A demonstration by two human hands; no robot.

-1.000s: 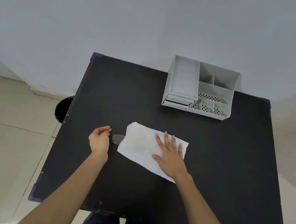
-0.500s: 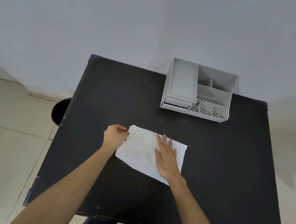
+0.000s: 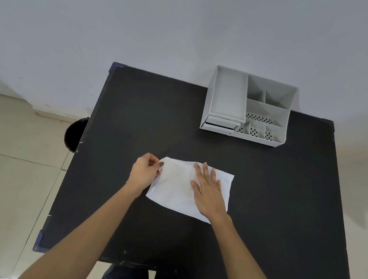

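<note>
A white sheet of paper or thin cloth [image 3: 176, 186] lies flat on the black table [image 3: 264, 199], near the middle. My left hand [image 3: 143, 172] pinches the sheet's left edge between thumb and curled fingers. My right hand [image 3: 208, 191] lies flat on the right half of the sheet, fingers straight and spread, pressing it down. A small grey object seen earlier at the sheet's left edge is now hidden.
A white desk organiser [image 3: 249, 106] with several compartments and a small drawer stands at the table's far edge against the wall. A black round bin [image 3: 74, 133] sits on the tiled floor beside the table's left edge.
My left hand moved right from the bare table to the sheet's left edge and took hold of it. My right hand stayed pressed on the sheet.
</note>
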